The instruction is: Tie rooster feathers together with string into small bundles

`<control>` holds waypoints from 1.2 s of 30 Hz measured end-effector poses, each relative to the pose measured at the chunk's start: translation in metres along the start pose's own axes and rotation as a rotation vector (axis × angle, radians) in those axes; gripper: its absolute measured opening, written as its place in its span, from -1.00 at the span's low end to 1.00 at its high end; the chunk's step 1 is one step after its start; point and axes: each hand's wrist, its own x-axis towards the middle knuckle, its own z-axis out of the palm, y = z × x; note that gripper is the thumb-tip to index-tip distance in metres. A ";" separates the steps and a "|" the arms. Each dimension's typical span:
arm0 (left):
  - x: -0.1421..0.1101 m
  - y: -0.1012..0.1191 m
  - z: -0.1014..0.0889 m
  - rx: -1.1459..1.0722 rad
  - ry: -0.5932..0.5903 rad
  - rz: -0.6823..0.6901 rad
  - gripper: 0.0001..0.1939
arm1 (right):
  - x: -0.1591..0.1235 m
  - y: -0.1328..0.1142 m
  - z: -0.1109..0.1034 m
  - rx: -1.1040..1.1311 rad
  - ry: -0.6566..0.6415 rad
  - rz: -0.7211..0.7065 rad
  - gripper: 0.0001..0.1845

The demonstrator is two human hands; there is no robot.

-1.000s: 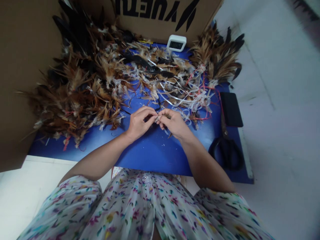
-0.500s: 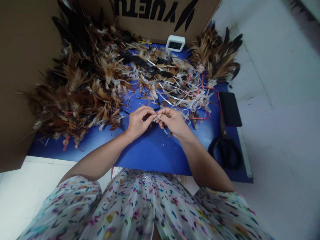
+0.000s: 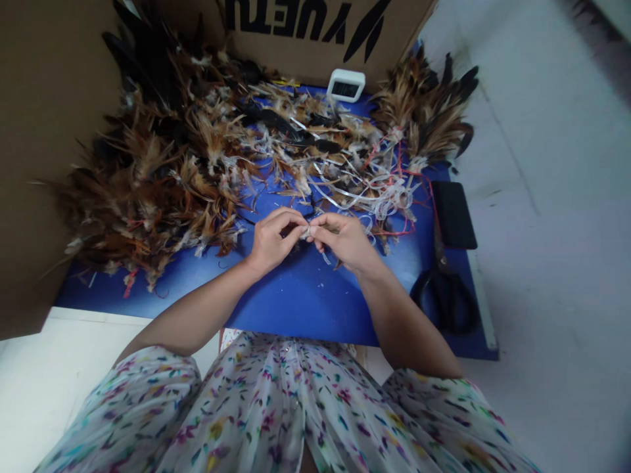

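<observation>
Over the blue tabletop (image 3: 296,295), my left hand (image 3: 277,242) and my right hand (image 3: 344,242) meet fingertip to fingertip. Both are closed in a pinch on a small pale feather piece (image 3: 306,232), mostly covered by the fingers. Thin dark strands (image 3: 309,209) show just beyond the fingertips; whether they belong to the held piece I cannot tell. A short clear ribbon end (image 3: 326,259) pokes out under my right hand. Past it lies a tangle of clear ribbon (image 3: 392,197) with red string (image 3: 407,230) among loose feathers (image 3: 296,171).
A big heap of brown feathers (image 3: 148,177) covers the left side. At back right lies a feather bundle (image 3: 428,112). A small white digital display (image 3: 346,85) stands before a cardboard box (image 3: 305,49). Black scissors (image 3: 446,295) and a black phone-like slab (image 3: 453,215) lie along the right edge.
Both hands stay in place with their pinch kept. My right fingers have shifted very slightly around the small pale feather piece.
</observation>
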 end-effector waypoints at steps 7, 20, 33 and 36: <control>-0.001 -0.002 0.001 0.007 -0.037 -0.045 -0.91 | 0.001 0.006 0.002 -0.093 0.037 -0.011 -0.86; 0.000 -0.002 -0.001 -0.042 -0.035 -0.102 -0.86 | 0.001 0.006 0.002 -0.031 0.048 -0.007 -0.87; 0.000 -0.003 0.001 -0.225 -0.067 -0.218 -0.72 | 0.003 0.008 0.000 -0.007 0.089 -0.010 -0.85; 0.001 -0.001 0.000 -0.189 -0.074 -0.199 -0.70 | 0.004 0.009 0.000 -0.023 0.099 -0.007 -0.88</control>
